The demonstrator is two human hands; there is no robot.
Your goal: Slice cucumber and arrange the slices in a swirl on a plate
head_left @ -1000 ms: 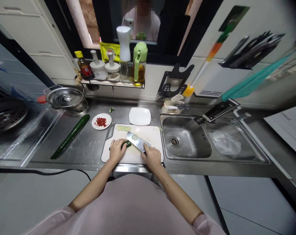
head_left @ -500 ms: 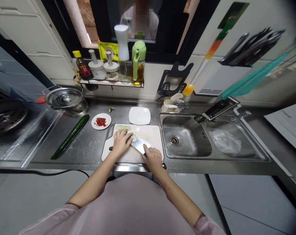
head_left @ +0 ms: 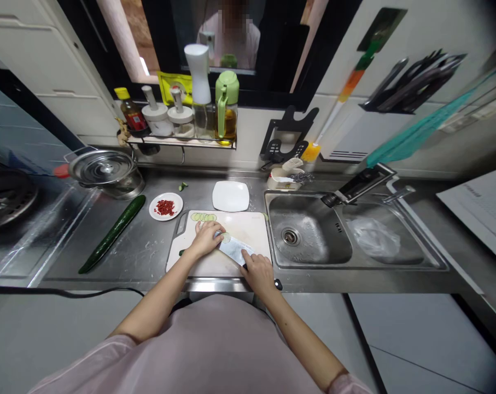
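A white cutting board (head_left: 248,227) lies on the steel counter in front of me. My right hand (head_left: 258,272) is closed on the handle of a cleaver (head_left: 234,249), whose blade lies tilted over the board. A cucumber slice (head_left: 225,237) sticks to the blade, and the fingertips of my left hand (head_left: 206,237) pinch at it. A dark green cucumber piece (head_left: 182,252) pokes out from under my left wrist. A row of cut cucumber slices (head_left: 203,217) lies at the board's far left corner.
A whole cucumber (head_left: 112,233) lies at the left, beside a small dish of red chilli (head_left: 165,207) and a white square plate (head_left: 230,196). A lidded pot (head_left: 102,170), a bottle rack (head_left: 178,117) and a sink (head_left: 309,235) surround the board. A person stands behind the window.
My left hand left the cucumber piece and moved up to the slice stuck on the cleaver blade. The cleaver has shifted slightly lower and the view has tilted a little.
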